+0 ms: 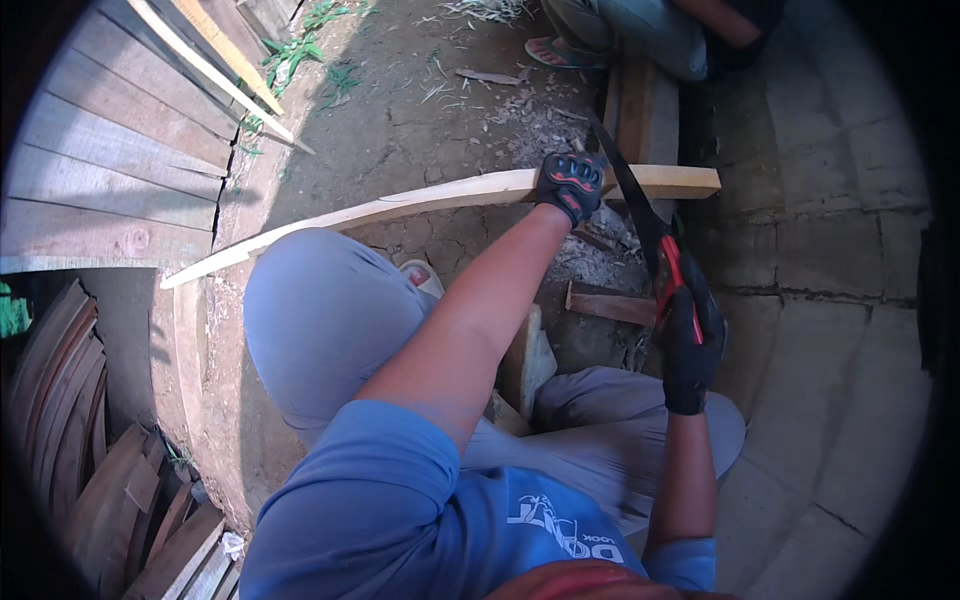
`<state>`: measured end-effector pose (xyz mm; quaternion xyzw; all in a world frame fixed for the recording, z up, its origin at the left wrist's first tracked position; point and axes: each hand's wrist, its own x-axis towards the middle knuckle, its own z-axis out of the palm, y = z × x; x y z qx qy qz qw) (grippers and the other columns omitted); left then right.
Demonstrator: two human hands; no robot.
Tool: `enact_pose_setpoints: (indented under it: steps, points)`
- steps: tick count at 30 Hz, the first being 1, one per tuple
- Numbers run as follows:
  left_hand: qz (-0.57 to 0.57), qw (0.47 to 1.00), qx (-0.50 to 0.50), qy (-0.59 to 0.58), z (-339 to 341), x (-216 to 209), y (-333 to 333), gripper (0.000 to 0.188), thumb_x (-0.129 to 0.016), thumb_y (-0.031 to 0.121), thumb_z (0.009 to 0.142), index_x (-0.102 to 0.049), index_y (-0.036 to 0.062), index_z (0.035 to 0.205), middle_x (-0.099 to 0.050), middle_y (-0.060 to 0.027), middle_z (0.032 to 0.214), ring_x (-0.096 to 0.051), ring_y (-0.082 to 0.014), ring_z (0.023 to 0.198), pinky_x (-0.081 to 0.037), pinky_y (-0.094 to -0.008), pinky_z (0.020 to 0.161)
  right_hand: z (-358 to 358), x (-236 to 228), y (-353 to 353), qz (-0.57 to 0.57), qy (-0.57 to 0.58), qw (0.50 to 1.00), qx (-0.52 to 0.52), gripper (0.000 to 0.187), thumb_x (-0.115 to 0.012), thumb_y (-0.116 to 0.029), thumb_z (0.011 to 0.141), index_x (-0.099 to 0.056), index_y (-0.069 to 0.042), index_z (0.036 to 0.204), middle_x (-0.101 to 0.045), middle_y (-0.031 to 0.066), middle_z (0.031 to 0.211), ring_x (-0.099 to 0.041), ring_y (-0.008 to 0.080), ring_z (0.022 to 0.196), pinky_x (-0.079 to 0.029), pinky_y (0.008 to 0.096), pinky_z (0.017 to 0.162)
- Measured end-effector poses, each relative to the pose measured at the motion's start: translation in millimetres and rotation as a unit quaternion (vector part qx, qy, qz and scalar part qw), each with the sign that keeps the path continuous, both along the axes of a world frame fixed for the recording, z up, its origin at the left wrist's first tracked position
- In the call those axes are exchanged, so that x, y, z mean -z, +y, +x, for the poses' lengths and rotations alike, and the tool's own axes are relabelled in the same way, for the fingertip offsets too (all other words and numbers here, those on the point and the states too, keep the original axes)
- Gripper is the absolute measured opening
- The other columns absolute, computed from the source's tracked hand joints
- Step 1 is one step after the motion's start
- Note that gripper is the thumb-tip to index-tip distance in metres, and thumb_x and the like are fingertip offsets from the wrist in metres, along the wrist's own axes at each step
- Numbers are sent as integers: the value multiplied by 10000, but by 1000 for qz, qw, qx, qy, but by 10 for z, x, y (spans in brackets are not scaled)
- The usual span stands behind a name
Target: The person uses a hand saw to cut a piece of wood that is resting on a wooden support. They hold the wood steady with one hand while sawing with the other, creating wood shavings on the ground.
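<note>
A long, slightly curved plank of pale wood (430, 196) lies crosswise in front of me. My left hand (570, 188), in a black glove with red marks, grips it near its right end, with the fingertips hidden. In my right hand (692, 350), also gloved in black, is a handsaw (634, 196) with a dark blade and a red and black handle. The blade points away from me and crosses the plank just right of my left hand. How deep its teeth sit in the wood, I cannot tell.
Beneath the plank's right end runs a wooden beam (634, 110). Sawdust and chips (530, 125) litter the dirt. A short wood block (612, 303) lies near the saw handle. Another person's leg and sandal (565, 52) are at the far side. Stacked boards (60, 390) stand at left.
</note>
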<state>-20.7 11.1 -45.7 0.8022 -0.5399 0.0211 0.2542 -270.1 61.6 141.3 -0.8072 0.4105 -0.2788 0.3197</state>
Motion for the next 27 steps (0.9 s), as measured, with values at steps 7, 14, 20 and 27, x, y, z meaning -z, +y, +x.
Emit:
enact_pose_setpoints:
  steps: [7, 14, 20, 27]
  points:
    - [77, 996, 25, 39, -59, -146, -36, 386, -811, 355, 828, -754, 145, 1147, -781, -121, 1042, -759, -302, 1006, -582, -458, 881, 919, 587, -760, -2, -28, 1000, -2, 355, -623, -256, 1057, -736, -116, 1362, -750, 169, 1309, -721, 326, 1200, -534, 407, 1036]
    - [109, 991, 34, 66, 95, -174, 57, 403, -824, 367, 790, -760, 145, 1120, -780, -145, 1046, -760, -323, 1012, -590, -466, 909, 1252, 791, -960, 24, -38, 999, -2, 390, -605, -332, 1060, -719, -163, 1392, -730, 186, 1336, -674, 372, 1269, -506, 444, 1089]
    - [144, 985, 62, 67, 119, -342, -8, 508, -853, 440, 781, -748, 132, 1170, -760, -148, 1163, -739, -327, 1091, -583, -477, 948, 878, 676, -607, 15, 36, 999, 23, 414, -599, -330, 1068, -678, -182, 1447, -712, 203, 1354, -656, 385, 1297, -501, 471, 1094]
    - [158, 986, 40, 38, 186, -180, -21, 627, -840, 512, 745, -718, 132, 1229, -753, -133, 1183, -732, -324, 1122, -587, -472, 957, -452, 115, 253, -25, 41, 999, 12, 412, -569, -208, 1081, -663, -52, 1451, -777, 138, 1242, -743, 232, 1050, -562, 384, 920]
